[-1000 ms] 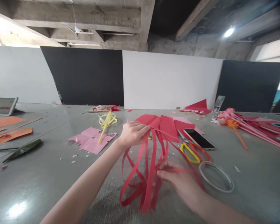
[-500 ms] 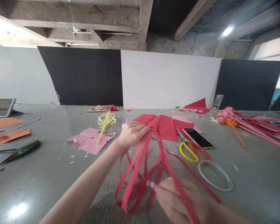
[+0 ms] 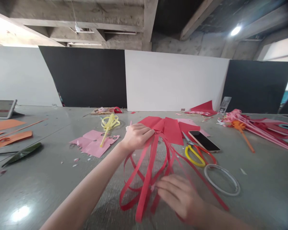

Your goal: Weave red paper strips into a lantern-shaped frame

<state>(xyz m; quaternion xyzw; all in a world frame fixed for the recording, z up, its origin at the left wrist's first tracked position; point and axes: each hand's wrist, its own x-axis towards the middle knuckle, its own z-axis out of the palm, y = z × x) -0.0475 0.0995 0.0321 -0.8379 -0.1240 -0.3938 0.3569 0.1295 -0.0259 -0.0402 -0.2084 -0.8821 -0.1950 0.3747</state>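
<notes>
Long red paper strips (image 3: 147, 179) fan toward me in loops from a spot near the red paper sheets (image 3: 172, 131). My left hand (image 3: 138, 135) is closed over their far ends, pressing them to the table; its fingertips are partly hidden. Nearer to me, my right hand (image 3: 180, 195) pinches at a red strip, its thumb largely hidden. A small pale pink bit (image 3: 153, 187) shows just beside those fingertips, among the loops. To the right lie scissors (image 3: 194, 156) with one yellow and one red handle, touching or close to a phone (image 3: 204, 141).
A whitish ring (image 3: 222, 179) lies to the right. At left are a pink paper sheet (image 3: 93, 142), a yellow strip loop (image 3: 108, 124), a green leaf shape (image 3: 22, 154) and orange paper (image 3: 12, 139). Pink and red strips (image 3: 252, 127) are heaped far right. A white panel (image 3: 177, 81) stands behind.
My right hand has shifted slightly up, and its pinch looks closer to the strips. The red loops have swung and changed shape. My left hand stays in place.
</notes>
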